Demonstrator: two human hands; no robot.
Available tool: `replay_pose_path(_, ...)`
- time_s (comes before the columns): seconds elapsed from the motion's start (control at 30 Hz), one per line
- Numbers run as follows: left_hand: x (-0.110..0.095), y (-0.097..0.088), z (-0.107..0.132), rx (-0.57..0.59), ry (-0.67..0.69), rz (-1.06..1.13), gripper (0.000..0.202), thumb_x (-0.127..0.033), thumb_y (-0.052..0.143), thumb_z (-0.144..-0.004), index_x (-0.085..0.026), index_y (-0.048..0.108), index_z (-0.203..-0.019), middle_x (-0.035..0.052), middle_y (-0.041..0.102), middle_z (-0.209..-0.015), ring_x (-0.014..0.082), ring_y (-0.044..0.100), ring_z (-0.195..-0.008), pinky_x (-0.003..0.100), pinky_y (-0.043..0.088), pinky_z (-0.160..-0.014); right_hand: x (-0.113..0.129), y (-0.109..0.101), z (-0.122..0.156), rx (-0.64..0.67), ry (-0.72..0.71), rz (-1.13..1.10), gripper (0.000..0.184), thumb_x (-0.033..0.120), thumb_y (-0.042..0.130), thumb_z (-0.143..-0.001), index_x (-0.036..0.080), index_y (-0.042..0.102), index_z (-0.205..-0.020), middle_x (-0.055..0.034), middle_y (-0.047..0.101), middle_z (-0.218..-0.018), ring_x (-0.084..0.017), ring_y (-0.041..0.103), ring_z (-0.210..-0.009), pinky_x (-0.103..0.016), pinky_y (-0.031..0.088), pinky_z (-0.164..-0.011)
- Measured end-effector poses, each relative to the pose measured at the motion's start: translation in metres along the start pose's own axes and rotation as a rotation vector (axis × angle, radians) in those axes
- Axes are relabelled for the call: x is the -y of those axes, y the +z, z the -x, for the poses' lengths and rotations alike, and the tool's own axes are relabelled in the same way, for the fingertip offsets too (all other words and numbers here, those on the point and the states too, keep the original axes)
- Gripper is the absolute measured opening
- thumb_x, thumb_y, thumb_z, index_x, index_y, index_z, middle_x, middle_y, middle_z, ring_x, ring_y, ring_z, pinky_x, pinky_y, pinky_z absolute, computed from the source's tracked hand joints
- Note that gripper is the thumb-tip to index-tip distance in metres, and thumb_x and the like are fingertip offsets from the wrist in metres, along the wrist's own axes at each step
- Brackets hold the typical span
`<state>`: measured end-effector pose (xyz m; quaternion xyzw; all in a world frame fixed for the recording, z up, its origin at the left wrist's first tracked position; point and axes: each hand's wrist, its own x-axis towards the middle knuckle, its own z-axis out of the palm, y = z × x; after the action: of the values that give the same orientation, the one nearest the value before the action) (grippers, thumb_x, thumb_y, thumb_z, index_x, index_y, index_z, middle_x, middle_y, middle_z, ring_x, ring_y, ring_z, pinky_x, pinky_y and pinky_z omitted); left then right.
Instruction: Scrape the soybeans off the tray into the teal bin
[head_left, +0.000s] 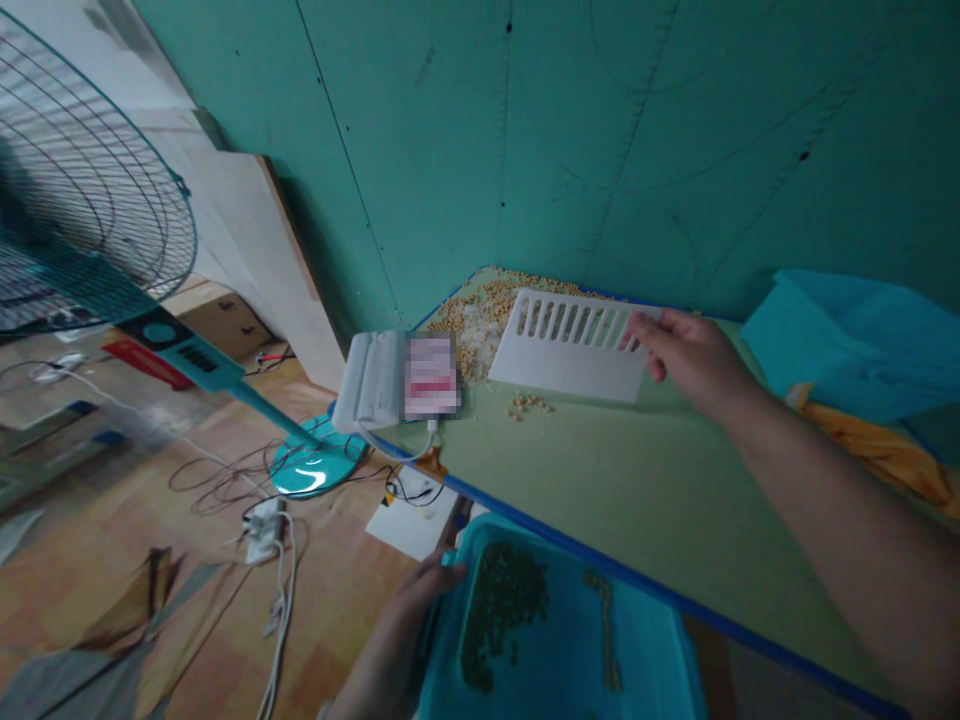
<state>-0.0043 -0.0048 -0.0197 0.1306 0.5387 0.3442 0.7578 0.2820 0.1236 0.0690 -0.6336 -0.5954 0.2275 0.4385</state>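
My right hand (679, 350) grips the right end of a white slotted plastic board (566, 370), which stands tilted on the pale green table (592, 490). Behind and left of the board, yellow beans (517, 285) lie spread with a clear, whitish heap (480, 325) among them. A few loose beans (529, 406) sit in front of its lower edge. Below the table's front edge, my left hand (424, 595) is closed on the left rim of a blue plastic tub (652, 640). Dark green bits (506, 590) and a thin line of beans (606, 625) lie inside the tub.
A white device with a blurred screen (431, 375) and cable rests at the table's left corner. A standing fan (180, 350) is on the left, with cords and a power strip (265, 530) on the floor. A blue bag (847, 340) and orange cloth (877, 450) lie right.
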Motion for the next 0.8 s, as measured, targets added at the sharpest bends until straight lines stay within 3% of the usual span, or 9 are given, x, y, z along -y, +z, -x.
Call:
replay_pose_path(0.1,0.001,-0.013,-0.015,0.034,0.073,-0.087,0.006,-0.019,0.062,-0.054,-0.017,0.065,-0.059,-0.0012,0.068,-0.05,0.0189,0.062,-0.057,0.025,0.046,-0.058,0.0,0.002,0.0,0.007,0.022,-0.029,0.032,0.052,0.047,-0.071,0.021,0.051,-0.063,0.0049,0.039,-0.039,-0.008,0.034,-0.033,-0.024,0.024,-0.037)
replay_pose_path(0.2,0.0,-0.023,-0.024,0.083,0.046,-0.075,0.007,-0.022,0.067,-0.047,-0.019,0.062,-0.051,-0.003,0.065,-0.044,0.0175,0.059,-0.048,0.025,0.045,-0.051,0.0,0.006,0.003,0.04,0.049,-0.067,0.033,0.051,0.046,-0.072,0.021,0.05,-0.062,0.0053,0.039,-0.04,-0.008,0.033,-0.033,-0.023,0.023,-0.036)
replay_pose_path(0.27,-0.002,-0.027,-0.027,0.09,0.011,-0.067,0.012,-0.025,0.069,-0.044,-0.019,0.062,-0.052,-0.0031,0.065,-0.044,0.0185,0.058,-0.047,0.026,0.044,-0.05,0.001,0.008,0.007,0.051,0.073,-0.069,0.033,0.051,0.046,-0.072,0.02,0.05,-0.062,0.0056,0.039,-0.039,-0.007,0.033,-0.032,-0.022,0.023,-0.035)
replay_pose_path(0.43,0.0,-0.033,-0.032,0.081,0.09,-0.094,0.01,-0.026,0.068,-0.048,-0.019,0.062,-0.05,-0.0035,0.061,-0.041,0.0157,0.055,-0.045,0.024,0.042,-0.05,0.003,0.011,0.017,0.037,0.135,-0.09,0.032,0.05,0.048,-0.072,0.019,0.051,-0.064,0.005,0.045,-0.047,-0.005,0.033,-0.032,-0.021,0.021,-0.033)
replay_pose_path(0.6,0.006,-0.038,-0.038,0.176,0.056,-0.049,0.008,-0.025,0.067,-0.051,-0.018,0.065,-0.055,-0.0017,0.063,-0.045,0.019,0.057,-0.05,0.027,0.042,-0.055,0.004,0.01,0.021,0.029,0.182,-0.084,0.031,0.048,0.048,-0.072,0.018,0.05,-0.063,0.0046,0.047,-0.052,-0.003,0.032,-0.032,-0.02,0.02,-0.033)
replay_pose_path(0.8,-0.001,-0.042,-0.035,0.082,0.087,-0.067,0.006,-0.023,0.066,-0.055,-0.017,0.063,-0.055,-0.0012,0.063,-0.047,0.0195,0.058,-0.052,0.028,0.042,-0.056,0.005,0.011,0.021,0.067,0.211,-0.07,0.031,0.047,0.048,-0.073,0.017,0.051,-0.066,0.0041,0.049,-0.054,-0.002,0.032,-0.032,-0.02,0.02,-0.032)
